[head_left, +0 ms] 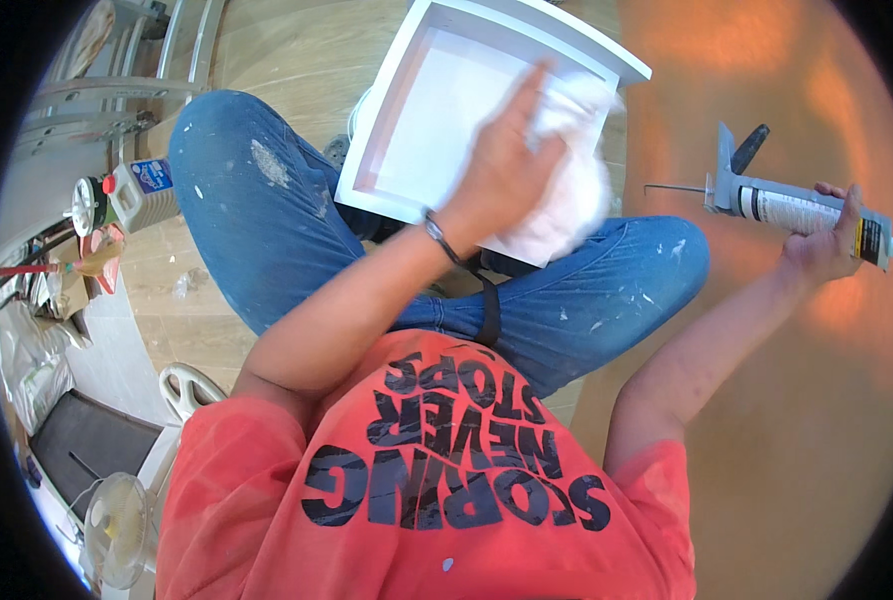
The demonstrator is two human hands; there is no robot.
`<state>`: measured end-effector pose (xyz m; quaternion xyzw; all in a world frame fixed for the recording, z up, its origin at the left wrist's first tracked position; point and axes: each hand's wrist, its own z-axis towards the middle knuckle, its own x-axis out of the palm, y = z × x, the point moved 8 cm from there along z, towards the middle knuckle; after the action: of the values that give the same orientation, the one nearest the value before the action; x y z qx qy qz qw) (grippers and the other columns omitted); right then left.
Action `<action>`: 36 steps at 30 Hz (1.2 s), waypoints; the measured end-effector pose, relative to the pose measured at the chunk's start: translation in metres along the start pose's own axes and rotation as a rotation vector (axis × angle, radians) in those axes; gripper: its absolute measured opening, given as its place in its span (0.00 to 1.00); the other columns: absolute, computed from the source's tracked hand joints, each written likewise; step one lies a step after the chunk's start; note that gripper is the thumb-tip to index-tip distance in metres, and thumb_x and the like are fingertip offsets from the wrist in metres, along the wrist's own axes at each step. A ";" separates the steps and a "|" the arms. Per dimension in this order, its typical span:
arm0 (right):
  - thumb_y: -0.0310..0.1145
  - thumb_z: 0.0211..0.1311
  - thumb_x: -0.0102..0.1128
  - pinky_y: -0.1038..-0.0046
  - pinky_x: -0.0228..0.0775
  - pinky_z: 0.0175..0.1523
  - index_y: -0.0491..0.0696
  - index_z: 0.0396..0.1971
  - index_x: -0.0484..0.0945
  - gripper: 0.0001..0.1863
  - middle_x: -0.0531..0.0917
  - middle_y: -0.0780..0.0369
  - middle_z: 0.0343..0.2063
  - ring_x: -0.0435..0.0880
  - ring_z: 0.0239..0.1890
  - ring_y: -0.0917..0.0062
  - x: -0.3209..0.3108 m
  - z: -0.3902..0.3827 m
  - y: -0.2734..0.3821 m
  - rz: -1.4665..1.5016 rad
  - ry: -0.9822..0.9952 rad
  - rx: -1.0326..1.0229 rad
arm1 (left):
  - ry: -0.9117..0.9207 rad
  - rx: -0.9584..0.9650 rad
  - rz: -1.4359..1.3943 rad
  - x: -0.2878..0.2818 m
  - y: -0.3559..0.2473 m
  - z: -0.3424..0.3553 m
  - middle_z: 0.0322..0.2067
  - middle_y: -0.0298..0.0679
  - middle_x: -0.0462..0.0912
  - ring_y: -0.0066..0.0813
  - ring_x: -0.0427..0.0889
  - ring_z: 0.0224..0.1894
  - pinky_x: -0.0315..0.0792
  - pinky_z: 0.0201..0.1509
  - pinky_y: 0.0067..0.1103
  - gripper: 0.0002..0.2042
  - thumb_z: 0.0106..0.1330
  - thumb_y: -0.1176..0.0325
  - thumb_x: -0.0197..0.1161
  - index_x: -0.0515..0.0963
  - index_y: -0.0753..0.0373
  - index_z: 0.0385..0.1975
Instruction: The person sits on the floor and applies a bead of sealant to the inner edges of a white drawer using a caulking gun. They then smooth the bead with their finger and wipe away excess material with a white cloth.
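Note:
A white drawer-like box [416,120] is propped between my bent knees, its open side facing up. My left hand [506,165], blurred by motion, is over the box's right side. A white cloth [576,200] bunches under and beside that hand and hangs over the box's edge; its outline is smeared too. One finger points away from me, and the grip on the cloth is only partly visible. Out to the right, my right hand [831,245] is wrapped around a grey caulking gun [721,185] loaded with a white sealant cartridge [796,212]. Its thin metal rod points left.
A large brown, shiny board or surface [746,400] fills the right side. At the left are a metal ladder [116,90], a plastic jug [141,195], a paintbrush [101,258], plastic bags [31,370] and a clear round container [121,520]. Wood-look flooring [266,40] lies beneath.

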<state>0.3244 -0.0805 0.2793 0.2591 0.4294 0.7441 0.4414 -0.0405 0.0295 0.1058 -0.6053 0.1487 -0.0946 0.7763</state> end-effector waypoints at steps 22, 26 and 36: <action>0.24 0.57 0.74 0.67 0.82 0.29 0.42 0.32 0.74 0.13 0.82 0.56 0.23 0.85 0.24 0.69 0.051 0.000 -0.059 -0.064 0.101 0.079 | -0.032 -0.250 0.151 0.088 0.107 0.035 0.55 0.57 0.80 0.56 0.81 0.55 0.74 0.61 0.37 0.27 0.67 0.68 0.59 0.67 0.67 0.66; 0.24 0.57 0.74 0.67 0.82 0.30 0.42 0.32 0.75 0.12 0.83 0.55 0.23 0.85 0.24 0.69 0.050 -0.001 -0.058 -0.052 0.096 0.087 | -0.074 -0.340 0.077 0.096 0.108 0.027 0.49 0.53 0.84 0.56 0.84 0.49 0.76 0.56 0.39 0.18 0.65 0.70 0.62 0.73 0.65 0.54; 0.24 0.57 0.74 0.67 0.82 0.32 0.39 0.32 0.79 0.10 0.84 0.55 0.25 0.86 0.25 0.68 0.049 0.002 -0.063 -0.070 0.115 0.087 | -0.016 -0.141 0.189 0.101 0.113 0.041 0.45 0.50 0.85 0.52 0.85 0.47 0.77 0.51 0.38 0.16 0.65 0.65 0.65 0.75 0.64 0.50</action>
<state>0.3302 -0.0213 0.2266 0.2196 0.4948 0.7225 0.4300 0.0649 0.0619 -0.0058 -0.6424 0.2049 -0.0055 0.7384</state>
